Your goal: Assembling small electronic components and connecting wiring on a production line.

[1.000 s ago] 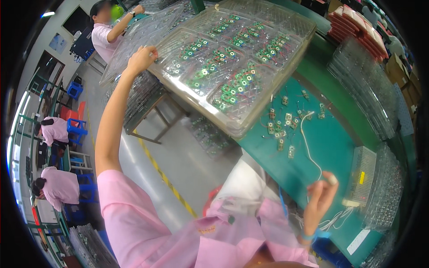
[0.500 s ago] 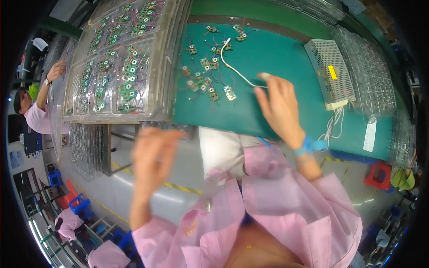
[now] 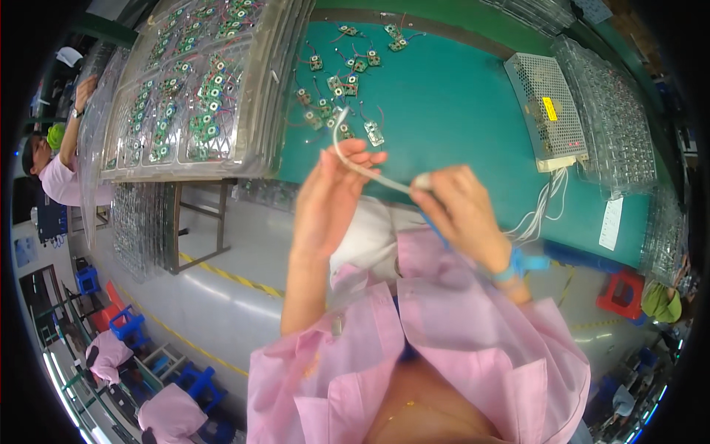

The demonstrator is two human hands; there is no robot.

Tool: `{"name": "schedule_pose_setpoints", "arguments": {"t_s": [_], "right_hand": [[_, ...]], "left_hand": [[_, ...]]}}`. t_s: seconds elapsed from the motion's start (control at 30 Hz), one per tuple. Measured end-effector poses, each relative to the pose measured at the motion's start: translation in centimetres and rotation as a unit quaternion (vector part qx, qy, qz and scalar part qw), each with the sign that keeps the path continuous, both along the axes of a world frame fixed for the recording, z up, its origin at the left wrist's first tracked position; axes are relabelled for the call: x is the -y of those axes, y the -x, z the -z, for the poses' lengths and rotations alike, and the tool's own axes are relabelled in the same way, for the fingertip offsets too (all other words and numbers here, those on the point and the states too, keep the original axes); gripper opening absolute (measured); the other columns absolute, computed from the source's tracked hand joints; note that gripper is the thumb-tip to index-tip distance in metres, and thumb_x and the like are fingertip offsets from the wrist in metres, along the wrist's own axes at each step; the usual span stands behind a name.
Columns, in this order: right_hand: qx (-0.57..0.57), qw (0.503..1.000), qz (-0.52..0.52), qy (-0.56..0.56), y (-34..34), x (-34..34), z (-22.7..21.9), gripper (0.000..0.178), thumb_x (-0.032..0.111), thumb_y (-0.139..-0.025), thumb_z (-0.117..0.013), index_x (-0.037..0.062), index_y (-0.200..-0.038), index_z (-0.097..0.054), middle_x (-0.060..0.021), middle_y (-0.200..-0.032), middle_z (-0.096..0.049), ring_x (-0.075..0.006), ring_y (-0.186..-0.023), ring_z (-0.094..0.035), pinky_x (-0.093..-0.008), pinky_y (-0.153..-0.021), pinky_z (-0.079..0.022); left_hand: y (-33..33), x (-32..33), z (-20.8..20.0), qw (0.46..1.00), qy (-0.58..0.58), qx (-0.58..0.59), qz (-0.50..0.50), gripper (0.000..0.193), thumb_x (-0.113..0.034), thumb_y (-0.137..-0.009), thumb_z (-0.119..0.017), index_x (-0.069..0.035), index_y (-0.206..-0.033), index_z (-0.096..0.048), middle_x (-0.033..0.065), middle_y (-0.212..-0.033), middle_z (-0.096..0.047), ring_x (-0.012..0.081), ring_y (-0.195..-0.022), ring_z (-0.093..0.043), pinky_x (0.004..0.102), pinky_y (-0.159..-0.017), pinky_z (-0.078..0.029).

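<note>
The left hand (image 3: 333,200) is loosely spread, its fingertips close by a white cable (image 3: 381,180); whether it touches the cable I cannot tell. At its three o'clock, the right hand (image 3: 460,211) pinches the cable between thumb and covered forefinger. The cable curves from that pinch toward ten o'clock, its tip above the near edge of a scatter of small circuit boards (image 3: 374,133) on the green desk (image 3: 444,96).

Half a second ago the left hand was a blur at the cable's seven o'clock, well apart from it; now it has come up alongside. The right hand has drawn the cable toward six o'clock, nearer the body. For the work, this seems to mean that both hands are now given to the cable, while the stack of clear trays (image 3: 255,126) at ten o'clock is left alone.
</note>
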State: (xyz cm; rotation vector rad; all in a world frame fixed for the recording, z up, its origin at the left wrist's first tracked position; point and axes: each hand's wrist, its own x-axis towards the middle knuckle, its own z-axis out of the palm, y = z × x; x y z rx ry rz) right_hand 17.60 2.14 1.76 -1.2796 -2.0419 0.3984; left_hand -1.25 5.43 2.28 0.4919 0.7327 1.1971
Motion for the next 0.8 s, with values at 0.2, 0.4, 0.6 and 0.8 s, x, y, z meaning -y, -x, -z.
{"name": "schedule_pose_setpoints", "arguments": {"t_s": [0.2,0.4,0.6,0.8], "right_hand": [[0.025,0.991,-0.053,0.117,1.1,0.6,-0.4,0.018,0.018,-0.084,-0.061,0.0101,-0.101,-0.060,-0.0043,-0.077,-0.052,-0.0209,-0.065,-0.050,-0.0303,-0.060,-0.043],[0.084,0.995,0.020,-0.056,2.5,-5.5,2.7,0.021,0.016,-0.082,-0.062,0.0120,-0.102,-0.057,-0.0051,-0.078,-0.051,-0.0217,-0.067,-0.052,-0.0325,-0.060,-0.045],[0.185,0.980,0.062,-0.047,2.3,-5.2,2.6,0.027,0.015,-0.081,-0.062,0.0173,-0.107,-0.057,-0.0060,-0.084,-0.051,-0.0223,-0.075,-0.054,-0.0315,-0.062,-0.048],[0.173,0.984,0.009,-0.030,-0.6,-5.3,2.1,0.019,0.017,-0.082,-0.062,0.0137,-0.101,-0.058,-0.0091,-0.092,-0.055,-0.0238,-0.085,-0.054,-0.0320,-0.075,-0.047]], "left_hand": [[4.3,1.9,3.2,0.971,-0.085,0.194,0.111,0.031,-0.026,-0.100,-0.036,-0.001,-0.109,-0.053,0.0013,-0.069,-0.052,0.0060,-0.059,-0.043,0.0181,-0.055,-0.031],[4.2,5.1,3.2,0.991,-0.014,-0.119,0.064,0.026,-0.023,-0.100,-0.038,-0.003,-0.105,-0.053,-0.0051,-0.057,-0.035,0.0027,-0.050,-0.030,0.0180,-0.048,-0.021],[4.5,6.7,4.5,0.982,-0.017,-0.185,0.044,0.024,-0.022,-0.099,-0.040,-0.003,-0.102,-0.054,-0.0075,-0.055,-0.029,0.0030,-0.050,-0.027,0.0184,-0.049,-0.019],[4.6,6.9,4.2,0.977,-0.012,-0.202,0.061,0.024,-0.022,-0.099,-0.041,-0.003,-0.100,-0.055,-0.0080,-0.055,-0.028,0.0027,-0.051,-0.026,0.0180,-0.050,-0.020]]}}
